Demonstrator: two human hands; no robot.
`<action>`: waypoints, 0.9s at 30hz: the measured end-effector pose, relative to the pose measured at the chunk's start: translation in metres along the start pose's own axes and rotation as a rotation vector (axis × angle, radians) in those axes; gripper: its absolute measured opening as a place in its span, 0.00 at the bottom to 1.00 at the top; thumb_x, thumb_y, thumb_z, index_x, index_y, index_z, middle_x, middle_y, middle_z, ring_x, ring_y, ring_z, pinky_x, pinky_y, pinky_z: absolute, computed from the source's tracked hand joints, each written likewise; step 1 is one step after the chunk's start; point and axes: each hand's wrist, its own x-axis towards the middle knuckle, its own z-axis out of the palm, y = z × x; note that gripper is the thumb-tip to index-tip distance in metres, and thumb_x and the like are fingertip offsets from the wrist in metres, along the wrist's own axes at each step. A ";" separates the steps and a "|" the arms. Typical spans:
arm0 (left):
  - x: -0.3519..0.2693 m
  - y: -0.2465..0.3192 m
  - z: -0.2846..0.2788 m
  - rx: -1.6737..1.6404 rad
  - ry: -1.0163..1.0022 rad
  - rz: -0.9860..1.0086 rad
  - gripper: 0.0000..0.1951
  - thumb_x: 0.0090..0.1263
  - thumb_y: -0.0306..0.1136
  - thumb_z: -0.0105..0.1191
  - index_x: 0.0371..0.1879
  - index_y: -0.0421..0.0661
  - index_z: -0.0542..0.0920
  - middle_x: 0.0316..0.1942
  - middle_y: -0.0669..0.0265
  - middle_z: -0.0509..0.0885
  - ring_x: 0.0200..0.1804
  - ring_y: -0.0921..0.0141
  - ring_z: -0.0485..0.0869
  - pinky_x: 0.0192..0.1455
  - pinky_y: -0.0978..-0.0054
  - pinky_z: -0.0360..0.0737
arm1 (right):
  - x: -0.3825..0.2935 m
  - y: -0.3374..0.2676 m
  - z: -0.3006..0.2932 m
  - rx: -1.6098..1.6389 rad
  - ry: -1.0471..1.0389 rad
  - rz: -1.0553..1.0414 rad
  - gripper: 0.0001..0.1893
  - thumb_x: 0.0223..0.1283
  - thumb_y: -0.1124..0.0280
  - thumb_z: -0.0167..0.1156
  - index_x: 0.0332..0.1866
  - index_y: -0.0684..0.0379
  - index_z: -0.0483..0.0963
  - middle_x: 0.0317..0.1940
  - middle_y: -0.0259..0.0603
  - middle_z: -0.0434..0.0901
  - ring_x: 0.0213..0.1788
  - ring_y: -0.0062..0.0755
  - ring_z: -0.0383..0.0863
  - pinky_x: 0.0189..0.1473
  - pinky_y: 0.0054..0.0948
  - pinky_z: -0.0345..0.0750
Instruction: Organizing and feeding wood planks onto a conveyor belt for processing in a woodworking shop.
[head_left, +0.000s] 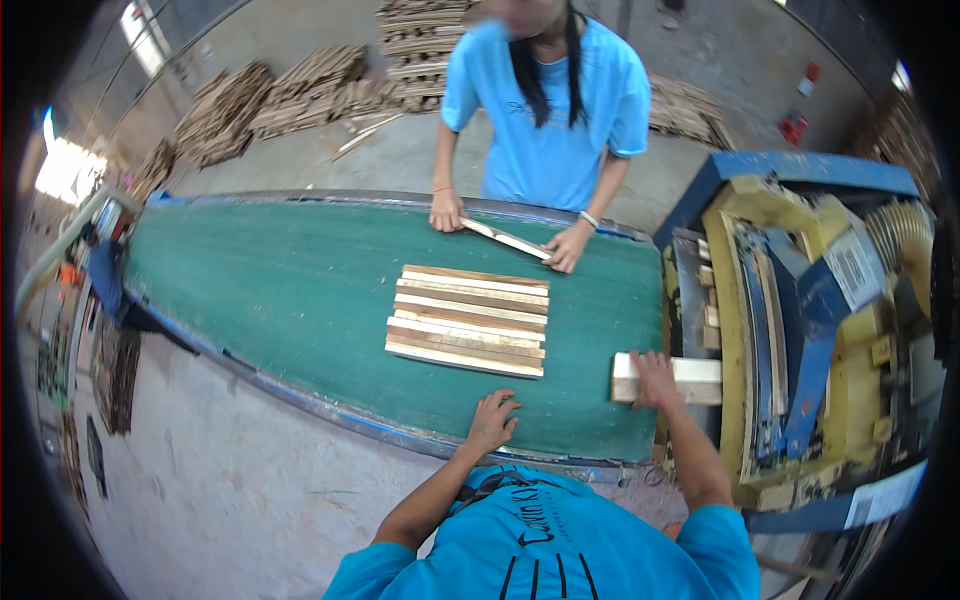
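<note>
My right hand (654, 379) lies on two wooden strips (697, 393) side by side, one paler than the other. Their far ends reach into the opening of a blue and yellow woodworking machine (731, 300). My left hand (493, 421) is at the near side of the green conveyor belt (300, 300), fingers apart, with nothing in it. Just beyond it, a row of several wooden strips (466, 321), pale and brown, lies flat on the belt. Across the belt, a co-worker's two hands (566, 247) hold a narrow wooden strip (506, 238) by its ends.
The co-worker (544, 112) stands at the belt's far edge. Stacked wood strips (315, 86) line the wall behind. More strip ends (709, 296) sit in the machine's infeed. A ribbed hose (900, 240) joins the machine. Another person (109, 277) is at the far left end.
</note>
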 end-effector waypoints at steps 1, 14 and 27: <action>0.003 0.001 -0.002 0.011 -0.016 -0.002 0.30 0.62 0.30 0.73 0.66 0.49 0.81 0.71 0.56 0.77 0.72 0.51 0.76 0.74 0.49 0.72 | -0.001 -0.020 -0.001 -0.018 -0.015 -0.046 0.71 0.30 0.52 0.91 0.87 0.49 0.57 0.74 0.55 0.70 0.79 0.63 0.66 0.81 0.62 0.65; -0.003 0.021 -0.030 0.061 -0.130 0.003 0.73 0.31 0.52 0.89 0.85 0.49 0.62 0.78 0.51 0.67 0.77 0.45 0.68 0.76 0.44 0.67 | -0.007 -0.211 0.053 0.428 0.044 -0.472 0.69 0.28 0.53 0.88 0.85 0.53 0.61 0.81 0.53 0.65 0.81 0.60 0.64 0.80 0.60 0.63; 0.003 0.016 -0.056 -0.054 -0.173 -0.018 0.49 0.33 0.39 0.88 0.64 0.42 0.84 0.57 0.56 0.79 0.62 0.52 0.77 0.66 0.55 0.77 | -0.057 -0.134 0.032 0.280 0.164 -0.117 0.51 0.40 0.68 0.80 0.78 0.46 0.70 0.66 0.44 0.75 0.73 0.48 0.70 0.74 0.55 0.66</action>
